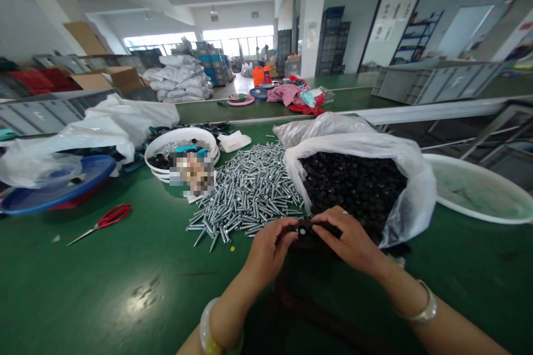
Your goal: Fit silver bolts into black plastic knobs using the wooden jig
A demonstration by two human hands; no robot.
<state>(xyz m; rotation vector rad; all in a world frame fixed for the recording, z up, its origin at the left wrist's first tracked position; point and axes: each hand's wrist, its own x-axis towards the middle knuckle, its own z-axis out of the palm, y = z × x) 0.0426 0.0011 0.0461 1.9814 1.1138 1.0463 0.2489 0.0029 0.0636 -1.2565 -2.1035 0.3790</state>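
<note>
Near the front of the bolt pile, my left hand [266, 249] and my right hand [350, 238] meet with their fingertips closed on a small black part [305, 228]. A pale round spot shows on the side of this part facing me. Just beyond my fingers lies a heap of silvery bolts [254, 188] spread on the green table [166, 299]. Behind my right hand an open clear plastic bag [420, 199] is full of small black pieces [350, 183]. The exact shape of the held part is too dark to make out.
Red-handled scissors [112, 215] lie at the left, near a blue tray [83, 183]. Stacked white bowls [200, 138] with small hardware stand behind the bolts. A wide white tray [483, 188] sits at the right. Grey crates [437, 80] are farther back.
</note>
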